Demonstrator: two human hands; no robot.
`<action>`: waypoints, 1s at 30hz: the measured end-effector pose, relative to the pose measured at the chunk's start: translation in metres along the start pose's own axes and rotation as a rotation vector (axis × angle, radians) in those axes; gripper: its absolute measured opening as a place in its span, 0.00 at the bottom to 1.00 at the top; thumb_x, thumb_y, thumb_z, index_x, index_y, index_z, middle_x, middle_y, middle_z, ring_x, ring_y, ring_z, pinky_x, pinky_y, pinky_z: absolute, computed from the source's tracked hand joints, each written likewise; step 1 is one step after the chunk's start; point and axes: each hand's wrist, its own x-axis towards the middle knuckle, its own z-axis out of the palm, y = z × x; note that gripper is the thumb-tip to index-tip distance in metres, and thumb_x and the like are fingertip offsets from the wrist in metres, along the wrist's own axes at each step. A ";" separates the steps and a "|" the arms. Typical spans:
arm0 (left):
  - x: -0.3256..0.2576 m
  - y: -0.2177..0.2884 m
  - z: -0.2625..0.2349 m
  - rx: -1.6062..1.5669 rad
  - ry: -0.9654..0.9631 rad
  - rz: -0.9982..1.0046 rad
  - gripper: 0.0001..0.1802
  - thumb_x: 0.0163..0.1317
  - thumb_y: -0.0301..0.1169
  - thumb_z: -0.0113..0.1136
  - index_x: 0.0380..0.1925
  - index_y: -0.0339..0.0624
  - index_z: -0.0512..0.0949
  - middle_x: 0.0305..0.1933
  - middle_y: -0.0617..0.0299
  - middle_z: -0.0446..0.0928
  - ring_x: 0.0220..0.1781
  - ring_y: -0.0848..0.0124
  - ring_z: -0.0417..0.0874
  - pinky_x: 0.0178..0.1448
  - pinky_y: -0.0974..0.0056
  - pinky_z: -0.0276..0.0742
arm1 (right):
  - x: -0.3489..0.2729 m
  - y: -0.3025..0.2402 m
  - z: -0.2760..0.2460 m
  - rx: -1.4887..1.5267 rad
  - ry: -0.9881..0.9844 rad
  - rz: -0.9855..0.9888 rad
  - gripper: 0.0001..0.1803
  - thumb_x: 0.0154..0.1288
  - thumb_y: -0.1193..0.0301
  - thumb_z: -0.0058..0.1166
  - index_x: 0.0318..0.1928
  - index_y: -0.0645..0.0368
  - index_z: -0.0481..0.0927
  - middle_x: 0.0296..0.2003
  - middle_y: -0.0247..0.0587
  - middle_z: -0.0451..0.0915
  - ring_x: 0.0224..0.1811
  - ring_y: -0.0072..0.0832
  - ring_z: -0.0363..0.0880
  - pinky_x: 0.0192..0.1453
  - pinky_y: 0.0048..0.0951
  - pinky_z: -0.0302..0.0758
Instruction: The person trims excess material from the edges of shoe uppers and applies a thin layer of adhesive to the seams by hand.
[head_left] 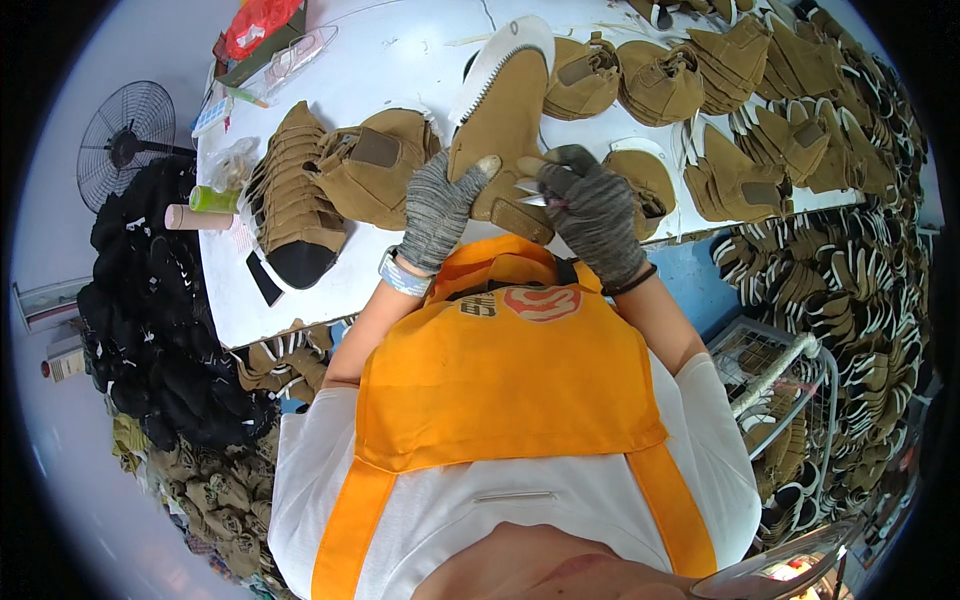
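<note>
A tan shoe upper (508, 110) with a white toothed edge stands tilted up in front of my chest. My left hand (436, 208), in a grey knit glove with bare fingertips, is closed on its left side, thumb on the tan surface. My right hand (592, 212), gloved the same way, is closed round small scissors (532, 193). Their shiny metal points lie against the upper's lower right side, and their handles are hidden in the fist. To the left of my left hand lies another tan upper (378, 165). Just right of my right hand sits a tan upper with a white rim (640, 185).
Stacked tan uppers (300, 190) lie on the white table (270, 325), with more piles (735, 175) along its right side. A pink cylinder (190, 217) and a green roll (212, 199) are at the left edge. A fan (125, 145) stands beyond; a wire cart (790, 390) is right.
</note>
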 end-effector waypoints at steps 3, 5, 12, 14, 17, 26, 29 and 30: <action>0.002 0.004 0.002 -0.047 -0.016 0.004 0.20 0.62 0.40 0.61 0.41 0.31 0.79 0.30 0.57 0.81 0.30 0.75 0.79 0.37 0.68 0.75 | 0.005 0.000 0.000 -0.073 -0.081 -0.073 0.12 0.56 0.69 0.56 0.42 0.53 0.82 0.37 0.45 0.78 0.36 0.39 0.80 0.38 0.35 0.77; 0.001 0.006 0.003 0.020 -0.026 0.007 0.20 0.63 0.41 0.59 0.40 0.31 0.79 0.28 0.57 0.81 0.28 0.74 0.78 0.35 0.67 0.75 | 0.004 0.007 0.004 -0.075 -0.120 -0.120 0.12 0.56 0.68 0.57 0.42 0.54 0.81 0.37 0.45 0.78 0.35 0.39 0.80 0.37 0.35 0.77; 0.002 0.006 0.000 0.205 -0.065 0.065 0.21 0.65 0.44 0.57 0.38 0.32 0.80 0.25 0.56 0.80 0.26 0.74 0.77 0.32 0.67 0.73 | 0.006 0.010 0.012 -0.055 -0.219 -0.131 0.09 0.54 0.69 0.58 0.36 0.57 0.78 0.35 0.42 0.76 0.33 0.39 0.79 0.36 0.35 0.76; 0.001 0.007 -0.002 0.067 -0.059 0.016 0.22 0.65 0.45 0.57 0.40 0.33 0.79 0.29 0.58 0.80 0.29 0.75 0.76 0.35 0.68 0.73 | 0.008 0.009 0.014 0.026 -0.168 -0.085 0.10 0.53 0.69 0.59 0.35 0.58 0.78 0.35 0.42 0.75 0.33 0.39 0.78 0.37 0.35 0.76; -0.002 0.011 -0.003 -0.107 -0.026 -0.060 0.24 0.64 0.47 0.57 0.44 0.34 0.77 0.36 0.61 0.79 0.34 0.76 0.76 0.40 0.69 0.73 | 0.011 0.011 0.013 0.123 -0.073 0.072 0.11 0.51 0.70 0.61 0.35 0.58 0.77 0.34 0.42 0.75 0.33 0.40 0.77 0.37 0.35 0.75; -0.005 0.021 -0.012 -0.172 0.014 -0.059 0.22 0.65 0.43 0.56 0.46 0.33 0.76 0.37 0.61 0.80 0.37 0.77 0.76 0.43 0.69 0.73 | 0.018 0.005 -0.007 0.238 -0.020 0.074 0.09 0.53 0.70 0.60 0.37 0.55 0.79 0.31 0.39 0.75 0.31 0.36 0.76 0.37 0.33 0.75; -0.004 0.025 -0.006 -0.109 0.034 0.013 0.23 0.65 0.45 0.56 0.43 0.32 0.77 0.33 0.62 0.79 0.33 0.77 0.74 0.39 0.69 0.72 | 0.022 -0.001 -0.006 0.043 -0.021 -0.065 0.11 0.49 0.74 0.62 0.36 0.57 0.79 0.30 0.37 0.74 0.30 0.32 0.77 0.34 0.30 0.76; -0.004 0.027 -0.003 -0.074 0.051 0.051 0.23 0.65 0.46 0.56 0.41 0.33 0.78 0.31 0.63 0.78 0.31 0.77 0.73 0.37 0.69 0.71 | 0.023 -0.003 -0.006 0.004 0.002 -0.115 0.12 0.48 0.76 0.63 0.36 0.58 0.78 0.28 0.37 0.74 0.28 0.30 0.77 0.33 0.29 0.75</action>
